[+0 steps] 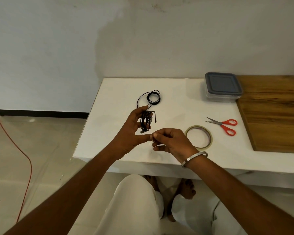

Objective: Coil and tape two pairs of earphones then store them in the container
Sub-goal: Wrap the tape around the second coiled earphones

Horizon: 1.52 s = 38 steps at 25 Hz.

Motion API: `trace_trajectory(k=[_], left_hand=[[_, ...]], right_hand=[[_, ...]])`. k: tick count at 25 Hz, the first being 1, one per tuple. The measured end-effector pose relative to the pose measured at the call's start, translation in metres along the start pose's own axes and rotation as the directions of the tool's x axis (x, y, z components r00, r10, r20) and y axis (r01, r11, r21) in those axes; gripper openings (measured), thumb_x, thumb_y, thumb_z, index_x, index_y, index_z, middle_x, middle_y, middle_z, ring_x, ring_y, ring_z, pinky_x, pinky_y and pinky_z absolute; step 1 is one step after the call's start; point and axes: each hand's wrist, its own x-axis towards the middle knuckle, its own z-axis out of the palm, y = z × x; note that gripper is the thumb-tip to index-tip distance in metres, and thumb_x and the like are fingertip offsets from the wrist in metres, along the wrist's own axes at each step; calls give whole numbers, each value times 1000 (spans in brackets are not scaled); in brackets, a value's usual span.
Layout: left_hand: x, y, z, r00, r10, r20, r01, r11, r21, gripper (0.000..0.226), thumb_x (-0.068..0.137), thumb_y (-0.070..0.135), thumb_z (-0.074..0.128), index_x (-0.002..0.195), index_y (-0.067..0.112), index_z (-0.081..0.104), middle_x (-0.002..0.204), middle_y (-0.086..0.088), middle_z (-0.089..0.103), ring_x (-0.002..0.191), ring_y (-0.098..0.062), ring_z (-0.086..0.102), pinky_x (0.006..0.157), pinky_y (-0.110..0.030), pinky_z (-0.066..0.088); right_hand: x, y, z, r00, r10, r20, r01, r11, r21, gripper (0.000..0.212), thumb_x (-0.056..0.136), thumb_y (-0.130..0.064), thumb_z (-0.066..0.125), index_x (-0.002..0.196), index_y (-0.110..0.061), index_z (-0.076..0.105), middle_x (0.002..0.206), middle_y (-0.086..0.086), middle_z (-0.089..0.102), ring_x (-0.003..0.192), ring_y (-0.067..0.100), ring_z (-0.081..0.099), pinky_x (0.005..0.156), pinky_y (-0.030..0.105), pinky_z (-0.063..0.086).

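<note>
A: Head view: left hand [131, 131] grips the coiled earphones [146, 121]; right hand [170, 141] pinches a clear tape strip [150, 143], hard to make out.

B: Second pair [153, 98] lies just beyond the hands; container [223, 87] far right, lidded. Advice: wrap strip snugly across the coil, keep loops bunched.

Left hand [132, 128] gripping coiled earphones [146, 121]; right hand [170, 141] pinching clear tape piece [151, 141]; second coil [153, 97], tape roll [199, 136], scissors [223, 125], lidded container [222, 86] on table [109, 133].

Your left grip [132, 128] holds one coiled black earphone pair [146, 122]; the other coil [151, 98] lies beyond it, the lidded container [222, 87] far right.
</note>
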Motion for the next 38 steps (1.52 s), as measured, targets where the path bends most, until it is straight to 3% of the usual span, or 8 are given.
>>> trace_trajectory(k=[5,10,13,19,23,27,33,38], left_hand=[[-2,0,2,1000,5,-14,-5,1000,-27,86,72,7,78,142,28,34,139,1,47,100,-14,61,91,-34,53],[-2,5,1,1000,20,21,-20,1000,-18,86,73,1,78,143,27,34,140,-1,46,101,-16,62,93,-35,51],[-2,7,1,1000,23,9,-23,1000,-7,85,72,8,78,142,29,34,139,-1,47,100,-15,62,91,-33,53],[-1,7,1,1000,6,28,-6,1000,4,88,73,0,80,143,28,34,138,0,47,101,-17,61,92,-33,52],[-4,7,4,1000,-11,1,11,998,-64,82,75,7,79,142,29,35,139,0,47,101,-20,60,88,-34,55],[-5,5,14,994,-85,-72,66,968,-241,61,87,5,67,138,28,42,135,0,52,98,-20,61,75,-38,57],[-3,8,35,961,-189,-203,117,940,-320,48,89,-1,61,130,24,53,128,-2,60,82,-19,66,73,-35,57],[-4,13,46,954,-203,-221,121,933,-338,48,89,-1,60,130,24,53,126,0,60,87,-22,70,79,-38,59]], right_hand=[[-4,3,0,996,11,92,-20,995,103,14,88,-7,63,100,-7,69,90,10,68,78,19,68,72,31,58],[-5,3,-5,990,59,126,-84,975,208,14,86,-1,62,94,-7,71,87,8,70,78,19,69,71,30,59],[-6,1,-6,991,45,123,-70,977,200,13,86,1,62,93,-6,71,86,11,69,75,20,68,70,32,59],[-4,-3,-7,993,74,95,-86,988,129,7,87,-4,63,90,-3,69,78,9,65,72,19,66,69,32,59],[-1,-3,-8,997,50,-65,-38,983,177,12,91,-5,55,89,-6,67,81,10,64,73,19,63,67,28,57],[4,-3,-9,952,-76,-297,122,983,137,12,89,-5,57,87,-12,67,84,6,67,73,17,61,66,28,51],[7,-8,7,905,-147,-399,242,950,198,9,91,-4,55,91,-9,63,81,7,70,64,15,62,60,26,52],[8,-7,10,894,-109,-434,221,951,216,10,88,-7,60,89,-14,68,76,3,65,69,15,60,67,26,51]])
